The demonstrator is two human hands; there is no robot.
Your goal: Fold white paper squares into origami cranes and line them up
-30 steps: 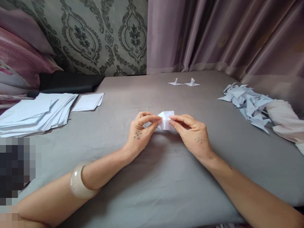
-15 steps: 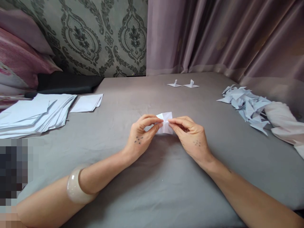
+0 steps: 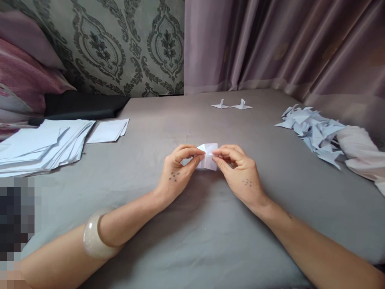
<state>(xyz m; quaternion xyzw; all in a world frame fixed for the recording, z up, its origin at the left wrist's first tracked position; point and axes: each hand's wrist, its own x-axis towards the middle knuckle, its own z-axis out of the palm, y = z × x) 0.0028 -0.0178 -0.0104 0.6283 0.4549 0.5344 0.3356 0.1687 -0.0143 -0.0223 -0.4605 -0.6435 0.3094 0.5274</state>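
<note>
A small folded white paper piece (image 3: pixel 208 155) sits just above the grey sheet (image 3: pixel 186 224) at the centre. My left hand (image 3: pixel 177 170) pinches its left side between thumb and fingers. My right hand (image 3: pixel 239 174) pinches its right side, fingertips almost meeting the left ones. Part of the paper is hidden behind my fingers. A pale bangle (image 3: pixel 93 237) is on my left forearm.
A stack of white sheets (image 3: pixel 42 144) lies at the left, with a smaller stack (image 3: pixel 110 130) beside it. Two folded paper figures (image 3: pixel 231 105) stand at the back. A heap of folded paper pieces (image 3: pixel 314 130) lies at the right, next to a pale cloth (image 3: pixel 361 154).
My hands have drawn slightly closer together on the paper piece, the right fingers curling over its edge. The piece stays in the same spot.
</note>
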